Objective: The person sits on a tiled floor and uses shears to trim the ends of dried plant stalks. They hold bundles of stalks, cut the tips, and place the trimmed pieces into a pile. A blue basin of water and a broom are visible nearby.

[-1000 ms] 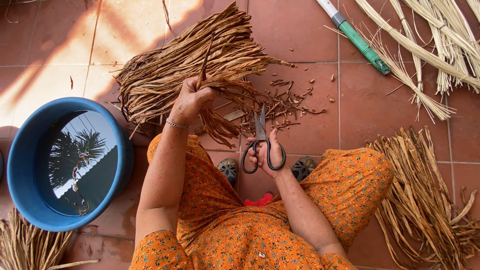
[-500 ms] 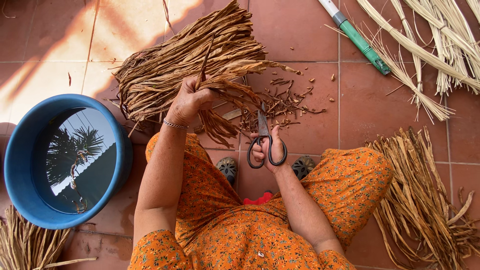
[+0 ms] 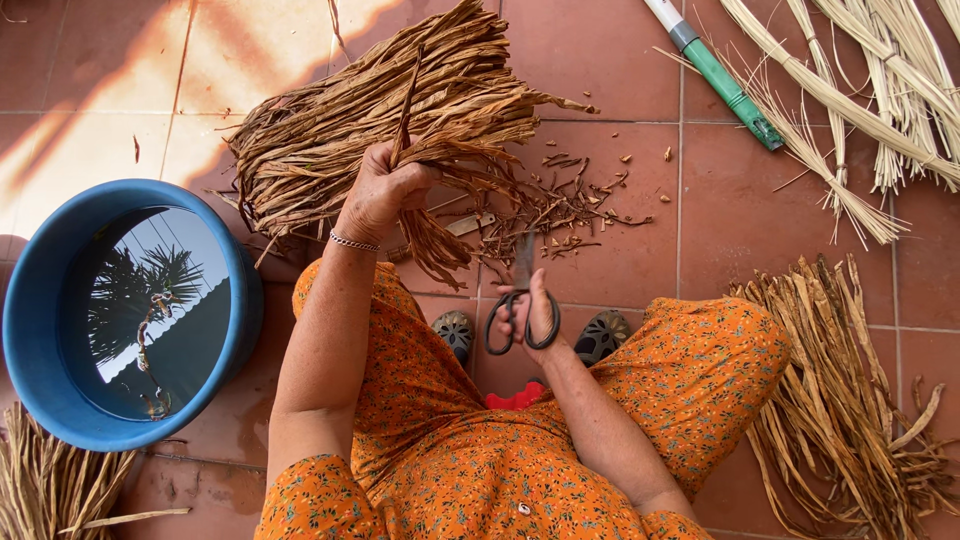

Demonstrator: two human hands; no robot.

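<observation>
Head view: the left hand [image 3: 385, 190] grips a bunch of brown dried strips [image 3: 440, 215], its ends hanging down toward the scissors [image 3: 522, 300], which the right hand [image 3: 535, 315] holds by the loops, blades pointing to twelve o'clock. Judging by the trimmings [image 3: 560, 205] scattered on the tiled floor [image 3: 620, 265], some cutting is done; the large brown pile [image 3: 380, 110] at eleven o'clock looks untrimmed. A blue basin of water [image 3: 40, 320] crowds nine o'clock and a paler strip heap [image 3: 850, 390] four o'clock; open floor lies ahead at one o'clock.
</observation>
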